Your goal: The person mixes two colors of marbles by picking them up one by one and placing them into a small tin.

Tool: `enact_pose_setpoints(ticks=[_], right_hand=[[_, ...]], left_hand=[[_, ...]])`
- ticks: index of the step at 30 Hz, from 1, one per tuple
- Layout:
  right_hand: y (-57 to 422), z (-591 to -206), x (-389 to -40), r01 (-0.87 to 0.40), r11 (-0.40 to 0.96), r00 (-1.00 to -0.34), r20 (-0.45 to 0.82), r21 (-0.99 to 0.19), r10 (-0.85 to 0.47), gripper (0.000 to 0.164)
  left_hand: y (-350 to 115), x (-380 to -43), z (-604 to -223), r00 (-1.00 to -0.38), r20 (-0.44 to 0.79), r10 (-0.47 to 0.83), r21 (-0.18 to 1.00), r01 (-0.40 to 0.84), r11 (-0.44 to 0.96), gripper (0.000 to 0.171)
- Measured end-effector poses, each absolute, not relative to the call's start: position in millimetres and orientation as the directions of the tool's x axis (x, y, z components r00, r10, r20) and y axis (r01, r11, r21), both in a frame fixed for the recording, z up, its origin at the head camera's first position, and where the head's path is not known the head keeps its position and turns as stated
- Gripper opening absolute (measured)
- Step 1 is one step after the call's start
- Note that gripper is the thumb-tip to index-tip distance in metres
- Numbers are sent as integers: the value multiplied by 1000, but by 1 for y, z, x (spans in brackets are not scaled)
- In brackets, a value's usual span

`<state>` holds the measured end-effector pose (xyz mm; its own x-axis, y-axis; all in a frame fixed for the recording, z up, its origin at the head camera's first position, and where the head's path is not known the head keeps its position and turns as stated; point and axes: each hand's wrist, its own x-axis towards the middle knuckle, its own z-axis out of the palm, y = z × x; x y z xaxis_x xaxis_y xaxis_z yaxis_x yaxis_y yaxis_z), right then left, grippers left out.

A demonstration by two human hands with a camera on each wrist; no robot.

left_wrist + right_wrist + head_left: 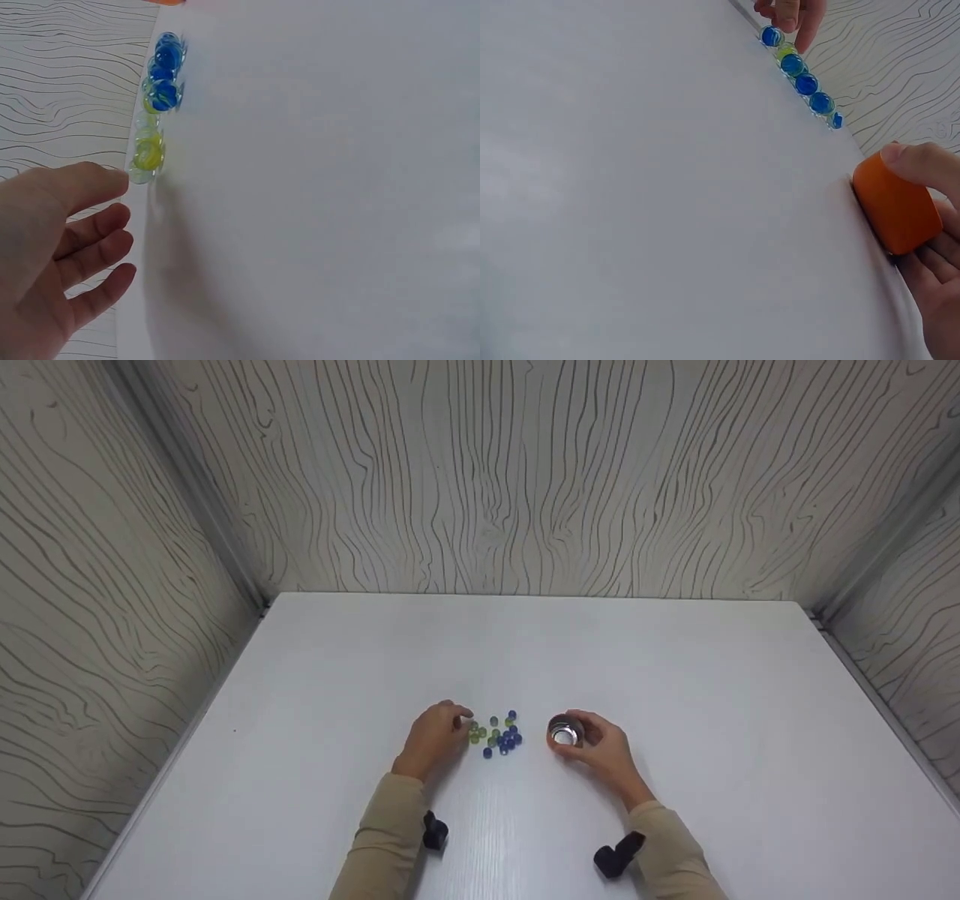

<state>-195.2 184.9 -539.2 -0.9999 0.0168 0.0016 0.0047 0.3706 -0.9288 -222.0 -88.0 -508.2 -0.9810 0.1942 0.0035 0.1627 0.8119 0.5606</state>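
A loose cluster of blue marbles (511, 743) and yellow-green marbles (475, 738) lies on the white table. At the cluster's left edge is my left hand (439, 736), its fingers loosely bent beside the nearest yellow-green marbles (148, 155). Nothing shows between its thumb and fingers in the left wrist view; whether a fingertip touches a marble I cannot tell. To the right of the marbles, my right hand (606, 746) grips a small round cup (565, 730), orange outside and shiny metal inside. The right wrist view shows the thumb on the cup's orange side (897, 204).
The white table (675, 675) stretches around both hands. Wood-grain patterned panels (487, 480) rise behind it and at both sides. A black wrist mount (435, 832) sits on the left sleeve, another black mount (619, 855) on the right sleeve.
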Motion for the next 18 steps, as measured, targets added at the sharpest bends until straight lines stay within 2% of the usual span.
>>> enact_pose_setpoints(ticks=[11,18], right_hand=[[187,-541,-192,26,279,-999,-31,-960,-12,63],[187,-540,-194,23,232,-999,-28,-972,-22,63]], left_hand=[[-88,-223,-510,-981,4,196,544,167,822,22],[-88,-222,-510,-969,40,243,544,225,809,22]])
